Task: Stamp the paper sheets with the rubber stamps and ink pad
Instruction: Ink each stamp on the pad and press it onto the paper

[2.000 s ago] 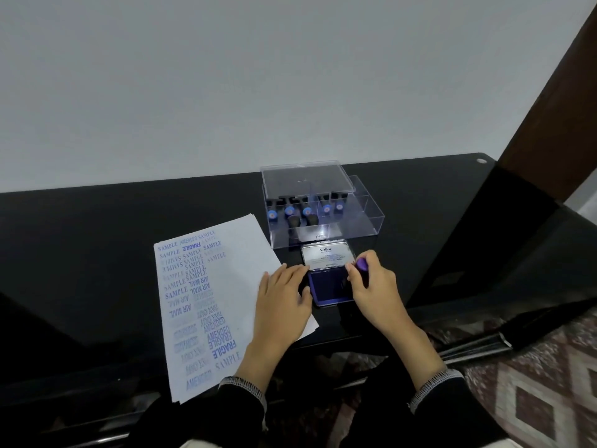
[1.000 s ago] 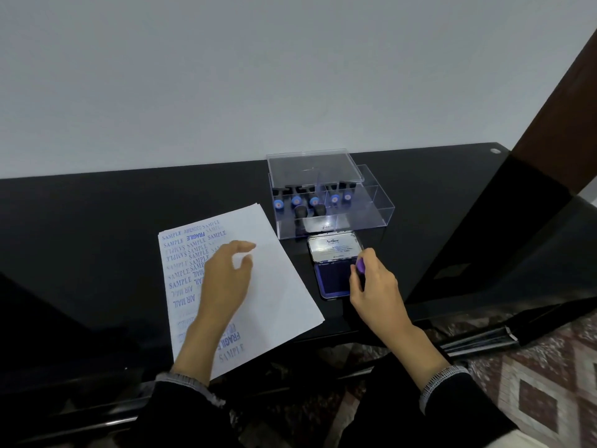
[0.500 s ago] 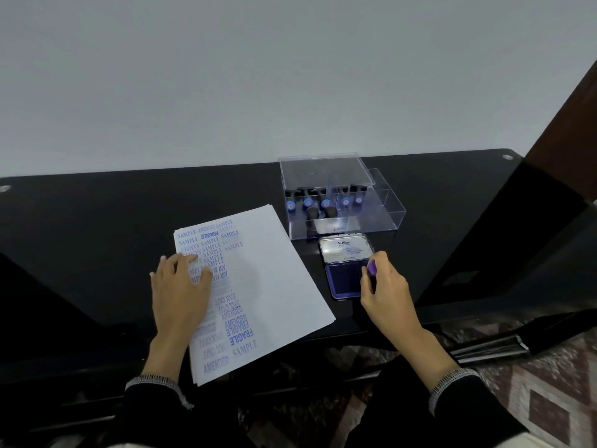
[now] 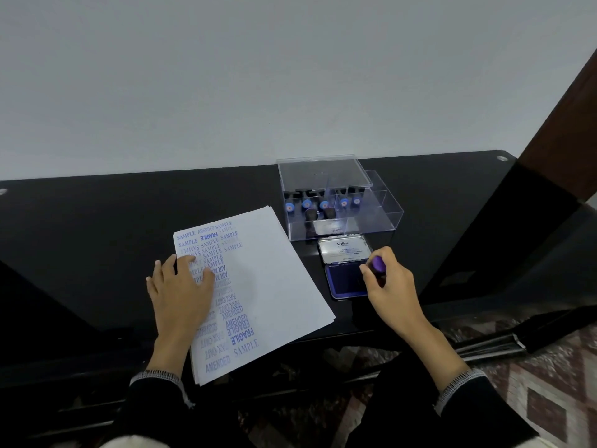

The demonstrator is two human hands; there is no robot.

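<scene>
While the left hand [image 4: 181, 292] lies flat on matte paper sheets [image 4: 268, 279], the right hand [image 4: 392, 286] grip clamps a round-topped rubber stamp [image 4: 377, 265].

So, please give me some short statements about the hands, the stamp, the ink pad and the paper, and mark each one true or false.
1. The left hand lies flat on the paper sheets. True.
2. The right hand is empty. False: it holds a purple-topped stamp at the ink pad.
3. The ink pad's lid is closed. False: it stands open.
4. More stamps sit in the clear box. True.
5. The paper is blank. False: its left part bears blue prints.
</scene>
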